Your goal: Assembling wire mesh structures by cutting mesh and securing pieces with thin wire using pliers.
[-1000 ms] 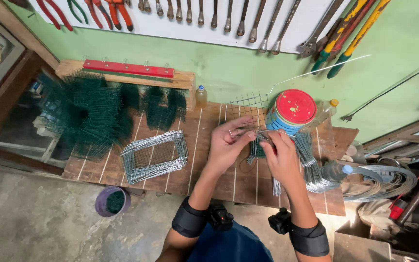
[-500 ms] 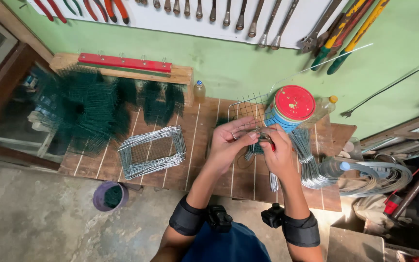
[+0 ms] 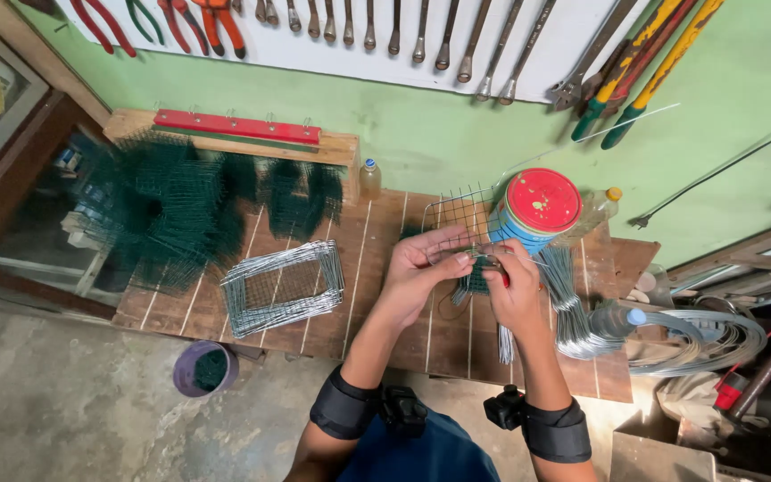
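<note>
My left hand [image 3: 421, 268] and right hand [image 3: 512, 284] pinch a small wire mesh piece [image 3: 473, 268], raised off the tabletop [image 3: 350, 286] for finger access.

Behind our grip we list the tin [image 3: 535, 211]; left, the stack of wire frames [image 3: 283, 287]; right, bent wire bundle [image 3: 573, 308]; all on the bench [image 3: 350, 259].

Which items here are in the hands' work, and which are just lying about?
In hand: left hand and right hand pinch a small wire mesh piece; loose wire lengths alongside.

Lying about: stack of wire frames, dark green mesh heap, red-lidded tin, purple tub, small bottle, wall-hung tools.
</note>
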